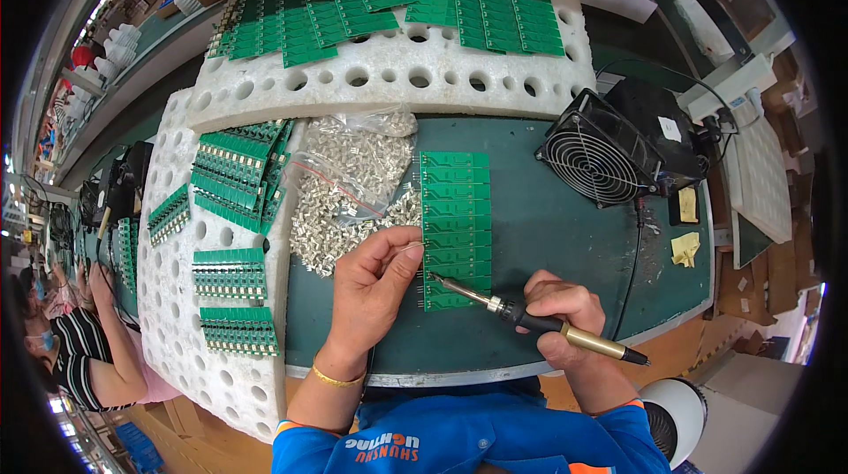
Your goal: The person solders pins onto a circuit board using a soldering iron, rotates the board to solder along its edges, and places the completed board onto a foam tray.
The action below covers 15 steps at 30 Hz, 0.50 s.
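A green circuit board panel [457, 209], divided into several strips, lies upright in front of me on the dark green bench top. Thin pins stick out along its left edge. My left hand [375, 275] is pinched at that edge, thumb against forefinger; whatever lies between the fingertips is too small to make out. In my right hand [568, 319] is a soldering iron [565, 329] with a brass-coloured handle, held like a pen. Its metal tip points left and reaches the lower left part of the panel, just below my left fingertips.
Small metal parts [327, 227] are heaped beside the panel, with a plastic bag [353, 143] of them. White perforated foam slabs [238, 386] carry populated boards [231, 273] at left and stacked green panels [503, 10] at the back. A black fan [594, 151] stands right. Another person [97, 350] sits far left.
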Available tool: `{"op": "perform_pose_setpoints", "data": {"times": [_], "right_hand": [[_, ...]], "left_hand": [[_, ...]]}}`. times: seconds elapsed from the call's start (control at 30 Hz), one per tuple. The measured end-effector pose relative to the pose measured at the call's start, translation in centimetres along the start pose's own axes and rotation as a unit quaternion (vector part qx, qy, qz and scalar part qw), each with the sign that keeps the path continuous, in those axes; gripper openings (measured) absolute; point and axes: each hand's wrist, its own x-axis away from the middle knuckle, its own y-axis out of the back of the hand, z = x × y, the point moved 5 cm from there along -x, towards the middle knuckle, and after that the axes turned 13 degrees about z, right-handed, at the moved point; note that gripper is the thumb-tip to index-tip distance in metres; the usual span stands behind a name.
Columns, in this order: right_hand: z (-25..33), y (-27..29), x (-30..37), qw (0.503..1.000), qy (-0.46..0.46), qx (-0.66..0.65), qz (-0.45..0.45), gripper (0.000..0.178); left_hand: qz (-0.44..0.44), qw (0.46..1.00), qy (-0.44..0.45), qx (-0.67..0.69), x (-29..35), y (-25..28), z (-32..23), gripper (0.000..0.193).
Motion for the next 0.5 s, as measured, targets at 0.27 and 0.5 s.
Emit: {"op": "perform_pose_setpoints", "data": {"times": [0.27,0.5], "right_hand": [[0.06,-0.16,-0.05,1.000,0.008,0.006,-0.012,0.031],[0.04,-0.08,0.13,1.000,0.007,0.012,-0.010,0.029]], "left_hand": [[-0.002,1.000,-0.005,0.004,-0.05,0.00,0.05,0.019],[0.000,1.000,-0.004,-0.002,-0.05,0.00,0.07,0.020]]}}
